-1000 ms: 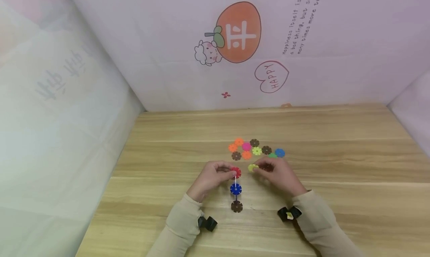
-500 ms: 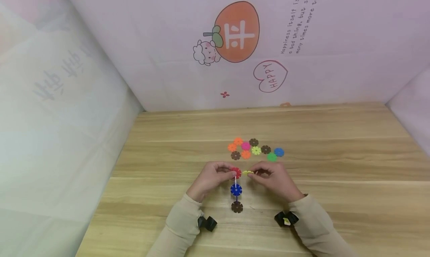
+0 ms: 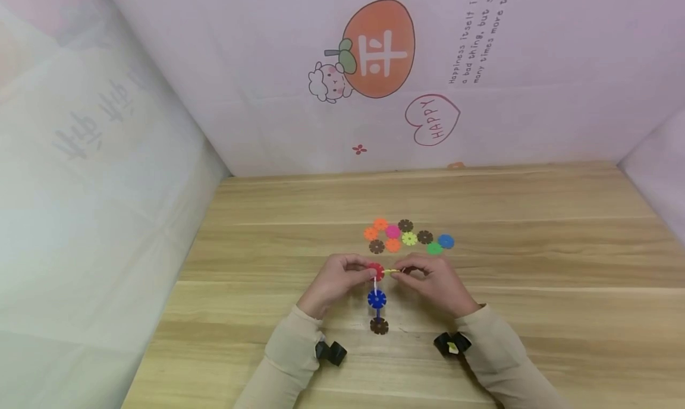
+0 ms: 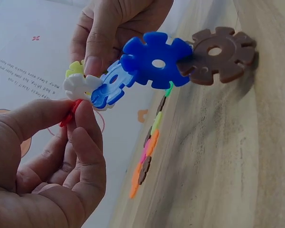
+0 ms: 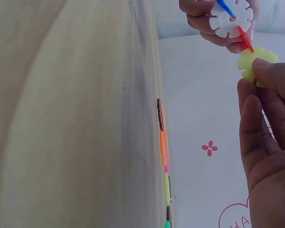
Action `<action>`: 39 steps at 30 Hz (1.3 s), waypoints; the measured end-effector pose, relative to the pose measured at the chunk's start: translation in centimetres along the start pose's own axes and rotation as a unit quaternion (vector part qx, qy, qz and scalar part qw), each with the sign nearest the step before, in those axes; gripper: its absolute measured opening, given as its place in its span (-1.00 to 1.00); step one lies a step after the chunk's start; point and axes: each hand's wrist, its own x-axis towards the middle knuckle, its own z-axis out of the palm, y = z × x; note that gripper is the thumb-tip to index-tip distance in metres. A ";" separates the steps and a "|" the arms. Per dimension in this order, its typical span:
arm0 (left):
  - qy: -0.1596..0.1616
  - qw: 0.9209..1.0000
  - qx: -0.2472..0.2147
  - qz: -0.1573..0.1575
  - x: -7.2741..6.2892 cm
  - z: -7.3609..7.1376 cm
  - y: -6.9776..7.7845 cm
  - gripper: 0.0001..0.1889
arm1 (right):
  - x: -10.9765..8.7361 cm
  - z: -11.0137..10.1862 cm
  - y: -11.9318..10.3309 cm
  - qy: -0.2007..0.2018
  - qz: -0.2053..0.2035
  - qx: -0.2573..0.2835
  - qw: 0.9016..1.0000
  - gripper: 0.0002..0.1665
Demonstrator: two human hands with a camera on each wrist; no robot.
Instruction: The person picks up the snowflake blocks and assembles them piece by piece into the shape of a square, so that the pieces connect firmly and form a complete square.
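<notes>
Beige sleeves (image 3: 291,346) — creased, cuffed; black, blocky wrist cameras (image 3: 337,354)

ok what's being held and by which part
Left hand pinches the red disc by its left edge; right hand pinches the yellow disc by its right edge, beside a brown piece.

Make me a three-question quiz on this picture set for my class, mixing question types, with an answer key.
1. Multiple choice: what colour is the disc pinched by the left hand? A pink, B red, C orange.
2. True or false: the right hand is pinching a green disc.
3. Count: how many orange discs lie on the table?

Key
1. B, the red disc.
2. False; it pinches the yellow disc.
3. Three.
</notes>
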 end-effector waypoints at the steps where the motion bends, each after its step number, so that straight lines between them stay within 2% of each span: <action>1: 0.000 1.000 -0.004 0.000 0.0 0.0 0.1 -0.77 | 0.1 0.0 0.0 0.002 -0.004 0.001 1.000 -0.81; 8: 0.010 0.999 -0.031 -0.018 0.3 -0.1 0.2 -0.77 | 0.3 0.2 0.1 0.012 -0.020 0.009 1.000 -0.76; 16: 0.011 0.999 -0.041 -0.012 0.7 0.1 0.3 -0.78 | 0.6 0.5 0.3 0.033 -0.070 -0.010 0.997 -0.73; 24: 0.003 1.000 0.009 -0.002 1.1 0.3 -0.1 -0.77 | 0.6 -0.2 0.5 0.003 -0.050 -0.018 0.999 -0.70; 29: 0.008 1.000 0.007 0.005 1.1 0.2 -0.4 -0.77 | 0.0 -1.3 1.3 -0.017 -0.016 -0.029 0.999 -0.73; 33: 0.003 1.000 0.006 0.007 1.1 0.0 -0.4 -0.76 | -0.6 -2.7 2.2 -0.013 0.056 -0.031 0.998 -0.75; 39: -0.001 1.000 0.016 0.004 1.4 0.0 -0.5 -0.76 | -1.4 -4.9 3.7 0.013 0.164 -0.020 0.986 -0.77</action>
